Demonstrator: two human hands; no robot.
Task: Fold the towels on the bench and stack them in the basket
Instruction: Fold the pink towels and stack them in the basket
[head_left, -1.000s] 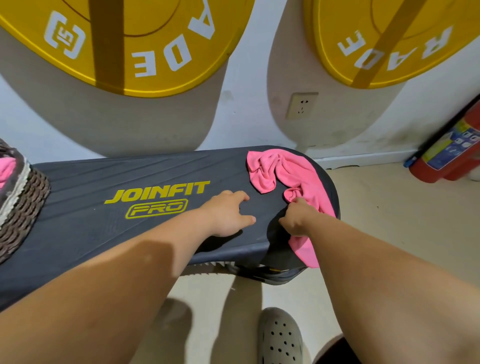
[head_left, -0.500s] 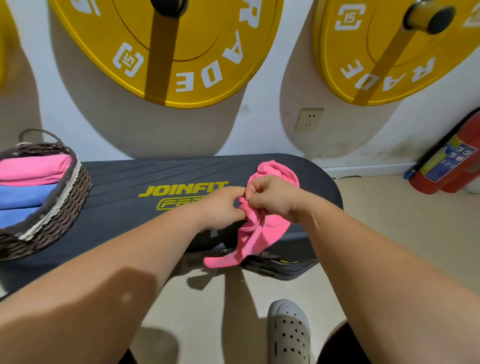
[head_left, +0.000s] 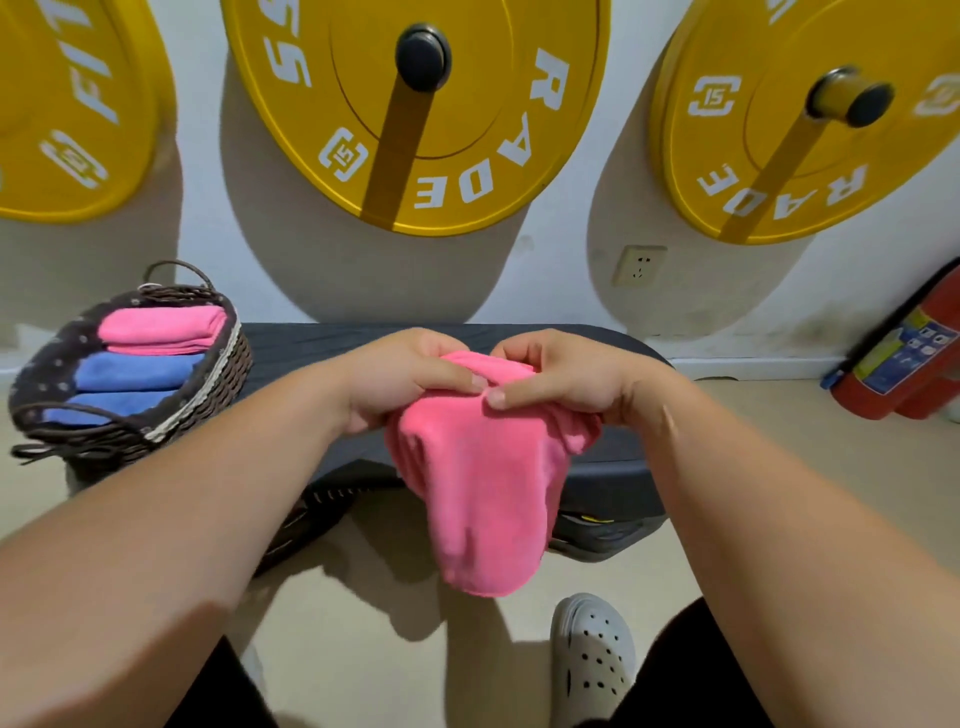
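A crumpled pink towel (head_left: 483, 488) hangs in the air in front of the dark bench (head_left: 311, 343), its lower end dangling past the bench's front edge. My left hand (head_left: 410, 376) and my right hand (head_left: 558, 376) both pinch its top, close together, fingertips almost touching. A woven basket (head_left: 218, 379) stands on the bench's left end. Inside it lie a folded pink towel (head_left: 161, 330) at the back and two folded blue towels (head_left: 130, 371) in front of it.
Yellow weight plates (head_left: 415, 114) hang on the wall behind the bench. A red fire extinguisher (head_left: 904, 358) leans on the floor at the right. A wall socket (head_left: 638, 265) sits above the bench. My grey clog (head_left: 592, 660) stands on the floor below the towel.
The pink towel lay crumpled on the bench's right end; my right hand took it, my left hand joined, and both lifted it toward me. The view has tilted up, bringing the basket into sight.
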